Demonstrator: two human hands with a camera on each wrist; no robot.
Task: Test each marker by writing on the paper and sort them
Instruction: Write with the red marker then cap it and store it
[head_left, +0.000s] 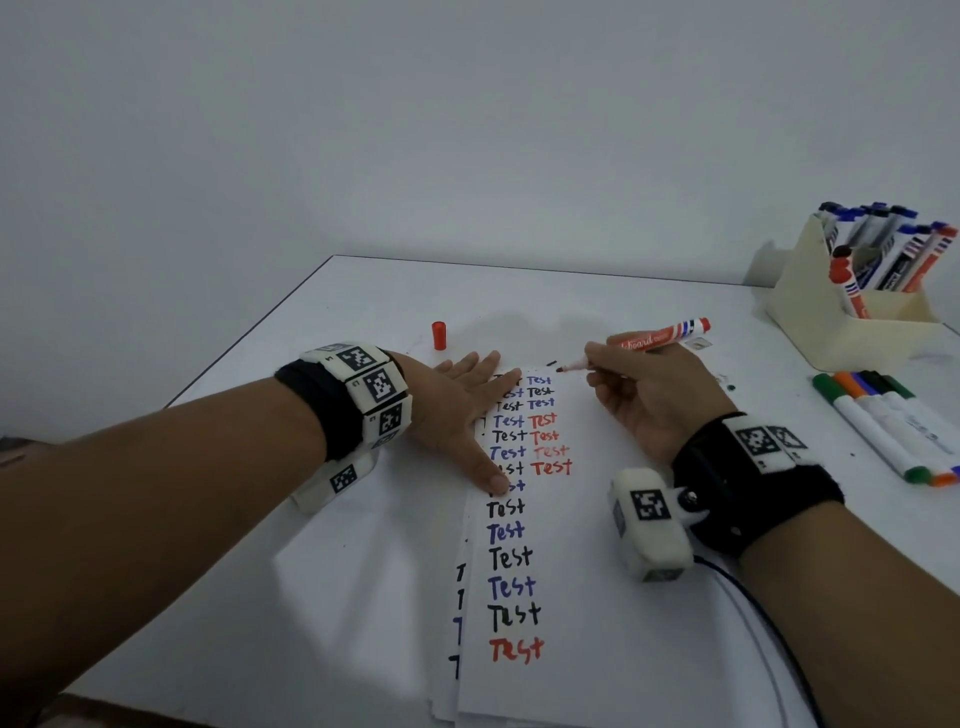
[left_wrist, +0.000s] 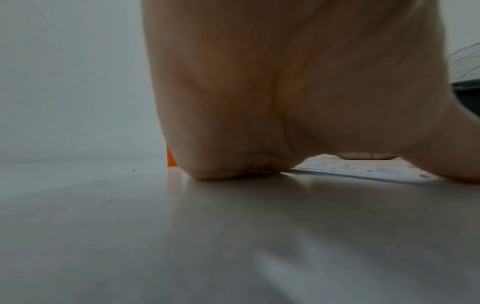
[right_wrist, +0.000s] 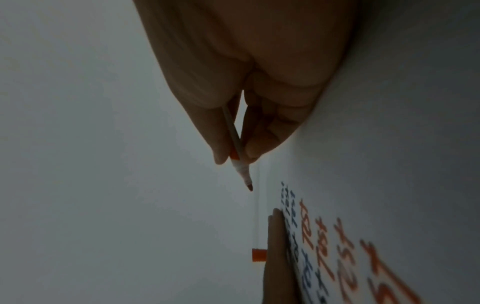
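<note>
A white paper (head_left: 597, 545) with columns of "Test" in black, blue and red lies mid-table. My left hand (head_left: 467, 400) lies flat, fingers straight, pressing the paper's upper left part; the left wrist view shows its palm (left_wrist: 259, 102) on the table. My right hand (head_left: 644, 384) grips an uncapped red marker (head_left: 660, 338) like a pen, tip (right_wrist: 248, 185) just above the paper's top edge. The red cap (head_left: 439, 335) stands upright beyond my left hand; the cap (right_wrist: 258, 254) also shows in the right wrist view.
A cream holder (head_left: 852, 306) with several blue and red markers stands at the back right. A row of capped markers (head_left: 893, 421), green, orange, blue and black, lies at the right edge. More sheets (head_left: 457, 623) lie under the paper. The table's left edge (head_left: 249, 332) runs diagonally.
</note>
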